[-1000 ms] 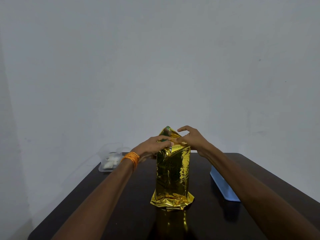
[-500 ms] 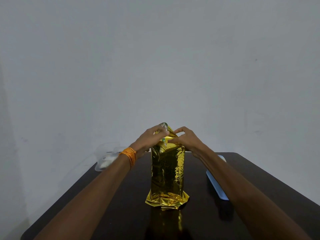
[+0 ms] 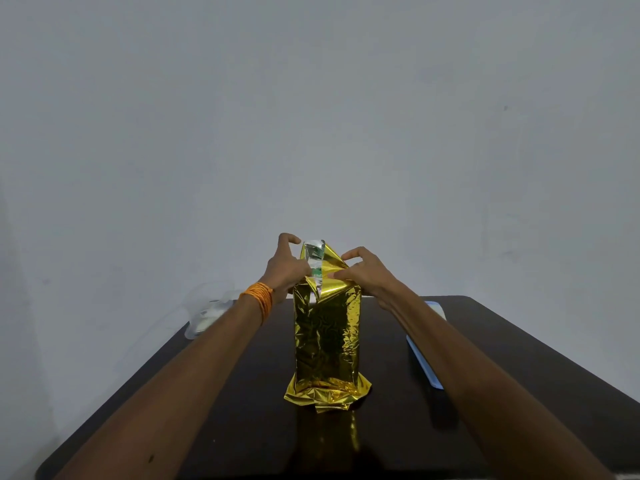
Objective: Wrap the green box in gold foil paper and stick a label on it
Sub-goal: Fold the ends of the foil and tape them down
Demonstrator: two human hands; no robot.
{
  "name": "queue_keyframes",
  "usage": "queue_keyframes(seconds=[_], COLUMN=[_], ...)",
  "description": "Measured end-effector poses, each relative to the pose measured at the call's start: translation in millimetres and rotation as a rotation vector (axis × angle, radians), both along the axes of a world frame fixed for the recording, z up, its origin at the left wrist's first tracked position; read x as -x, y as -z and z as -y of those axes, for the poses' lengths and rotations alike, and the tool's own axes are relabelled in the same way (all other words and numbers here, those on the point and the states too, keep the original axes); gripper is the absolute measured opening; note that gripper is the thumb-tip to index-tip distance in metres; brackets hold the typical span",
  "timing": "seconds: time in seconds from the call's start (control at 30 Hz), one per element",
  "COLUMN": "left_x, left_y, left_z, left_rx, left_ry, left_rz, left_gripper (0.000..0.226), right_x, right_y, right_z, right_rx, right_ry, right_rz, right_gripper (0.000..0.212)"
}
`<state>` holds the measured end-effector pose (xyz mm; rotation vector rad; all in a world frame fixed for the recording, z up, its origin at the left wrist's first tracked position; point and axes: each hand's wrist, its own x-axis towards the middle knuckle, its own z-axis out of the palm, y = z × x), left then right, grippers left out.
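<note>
Entry: the gold foil paper (image 3: 327, 337) is sheathing the green box (image 3: 316, 271), which is standing upright on its short end at the middle of the dark table (image 3: 242, 427), about midway between the left and right edges. The foil is looking crinkled and mirror-bright along the tall front face; at the foot it is flaring out into a crumpled skirt lying on the surface. At the top the wrap is gaping open: a silver inner side of the foil is showing as an upright flap, and only a small green strip of the box is showing in the gap beneath it. The top of the package is sitting directly between the two hands. The left hand (image 3: 285, 268), with orange thread (image 3: 260, 299) wound round its wrist, is pressing against the left upper side, its thumb side gripping the silver flap while the index finger (image 3: 287, 239) is arching up, free of the foil. The right hand (image 3: 369, 273) is pinching the gold fold at the right upper corner, its other fingers (image 3: 353, 252) curling above it. A blue tray (image 3: 424, 344) is lying near the right edge; a clear plastic container (image 3: 207, 315) is sitting at the far left corner.
</note>
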<state>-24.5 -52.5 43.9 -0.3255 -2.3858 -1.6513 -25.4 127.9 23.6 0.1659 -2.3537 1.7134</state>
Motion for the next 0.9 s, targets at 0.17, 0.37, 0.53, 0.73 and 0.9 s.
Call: queue_keyframes(seconds=[0.17, 0.37, 0.53, 0.73, 0.9], left_x=[-14.5, -41.3, -65.1, -55.6, -35.1], left_y=[-6.5, -29.8, -33.0, 4.3, 61.8], left_z=[-7.8, -48.7, -110.7, -167.8, -195.3], left_rx=[-0.032, 0.066, 0.341, 0.367, 0.48], left_ry=[-0.075, -0.169, -0.136, 0.108, 0.21], left_rz=[-0.14, -0.542, -0.789, -0.423, -0.104], left_gripper=[0.068, 0.043, 0.02, 0.016, 0.011], right_x=[-8.6, -27.7, -48.5, -76.7, -90.1], right_y=[-2.6, -1.2, 9.4, 40.9, 73.8], right_z=[-3.0, -36.7, -96.2, -160.9, -183.2], right_rx=[0.05, 0.084, 0.095, 0.006, -0.061], right_ry=[0.002, 0.145, 0.343, 0.46, 0.472], right_rz=[-0.022, -0.116, -0.113, 0.048, 0.171], right_gripper=[0.052, 0.041, 0.026, 0.018, 0.021])
